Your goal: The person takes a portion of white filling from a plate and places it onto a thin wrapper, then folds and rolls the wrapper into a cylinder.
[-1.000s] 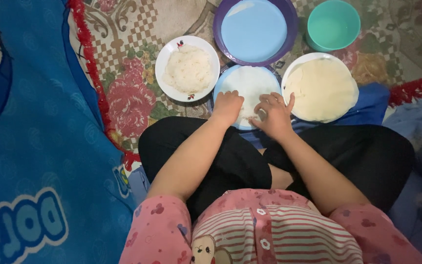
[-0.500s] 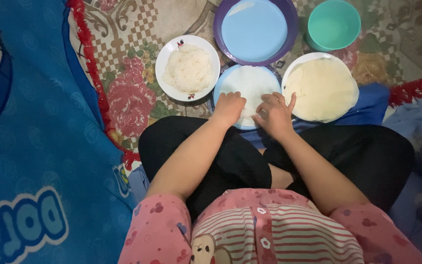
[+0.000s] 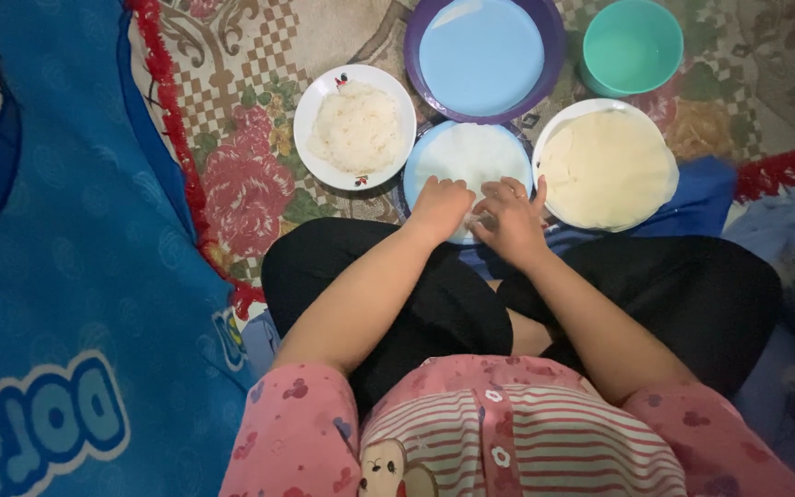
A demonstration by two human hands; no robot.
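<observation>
A thin white round wrapper sheet [image 3: 466, 155] lies flat on a light blue round plate [image 3: 419, 175], directly in front of the person's crossed legs. The left hand [image 3: 441, 207] presses its near edge with fingers curled together; the right hand [image 3: 508, 219] pinches that edge beside it. Left of the plate sits a white dish of rice noodles [image 3: 355, 126], right a stack of pale wrappers [image 3: 607, 166], beyond a purple basin of water [image 3: 482, 57].

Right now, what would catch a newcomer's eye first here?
Both hands, the left hand and right hand, press on a thin white sheet on a blue plate in front of the lap. Around it sit a white plate of rice, a purple dish, a teal bowl and stacked wrappers.
</observation>
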